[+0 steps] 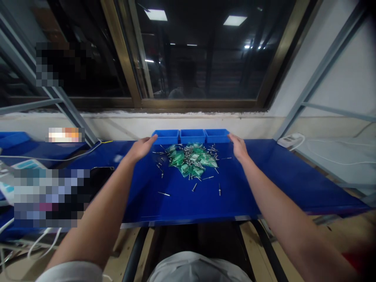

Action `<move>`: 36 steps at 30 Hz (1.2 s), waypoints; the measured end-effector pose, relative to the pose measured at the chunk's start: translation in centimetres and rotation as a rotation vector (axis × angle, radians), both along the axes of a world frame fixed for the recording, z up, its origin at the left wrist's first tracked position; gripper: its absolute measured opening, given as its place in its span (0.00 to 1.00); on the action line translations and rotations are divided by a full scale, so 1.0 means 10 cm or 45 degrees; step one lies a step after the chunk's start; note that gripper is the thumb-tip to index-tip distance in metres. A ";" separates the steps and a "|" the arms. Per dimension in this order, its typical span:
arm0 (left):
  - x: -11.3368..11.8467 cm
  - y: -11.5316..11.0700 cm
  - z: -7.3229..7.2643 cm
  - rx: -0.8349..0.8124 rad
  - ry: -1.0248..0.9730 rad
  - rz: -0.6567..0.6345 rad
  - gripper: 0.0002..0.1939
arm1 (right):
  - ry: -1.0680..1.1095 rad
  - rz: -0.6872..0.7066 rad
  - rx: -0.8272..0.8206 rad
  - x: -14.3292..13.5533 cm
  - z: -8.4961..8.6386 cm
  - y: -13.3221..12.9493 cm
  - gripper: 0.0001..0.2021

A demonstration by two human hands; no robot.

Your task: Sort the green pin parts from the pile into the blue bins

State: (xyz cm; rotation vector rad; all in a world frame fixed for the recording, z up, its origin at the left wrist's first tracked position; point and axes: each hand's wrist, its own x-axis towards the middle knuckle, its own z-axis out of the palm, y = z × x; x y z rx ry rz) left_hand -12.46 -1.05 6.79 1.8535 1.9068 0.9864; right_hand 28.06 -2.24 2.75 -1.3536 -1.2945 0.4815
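Three blue bins stand side by side at the back of the blue-topped table (188, 203). My left hand (142, 148) grips the outer end of the left bin (166, 137), thumb at its rim. On the opposite end, my right hand (239, 148) has hold of the right bin (216, 136) in the same way. Between them sits the middle bin (192, 136), touched by neither hand. The fingers on the bins' outer sides are partly hidden. In front lies a heap of green plastic packets (185, 169) mixed with metal blind rivets (194, 187), several scattered loose around it.
A power strip (290, 140) with a white cable lies at the right back. Grey metal frame posts (319, 74) rise at both sides. Beyond the bins are a wall and a dark window (202, 58). At left are a black item (101, 176), cables and another blue bin (13, 139).
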 end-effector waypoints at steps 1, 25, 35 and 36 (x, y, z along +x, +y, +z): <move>-0.12 -0.04 -0.02 -0.062 0.123 0.011 0.39 | -0.142 0.046 -0.011 0.06 0.03 -0.12 0.32; 0.25 -0.98 -0.39 -0.159 0.565 -0.537 0.51 | -1.300 0.390 -0.323 -0.66 -0.15 -1.09 0.56; 0.51 -0.80 -0.74 -0.179 0.746 -0.362 0.63 | -1.275 0.425 -0.571 -0.33 -0.31 -0.57 0.61; 0.62 -0.69 -0.74 -0.164 0.731 -0.386 0.64 | -1.273 0.433 -0.570 -0.43 -0.30 -0.48 0.60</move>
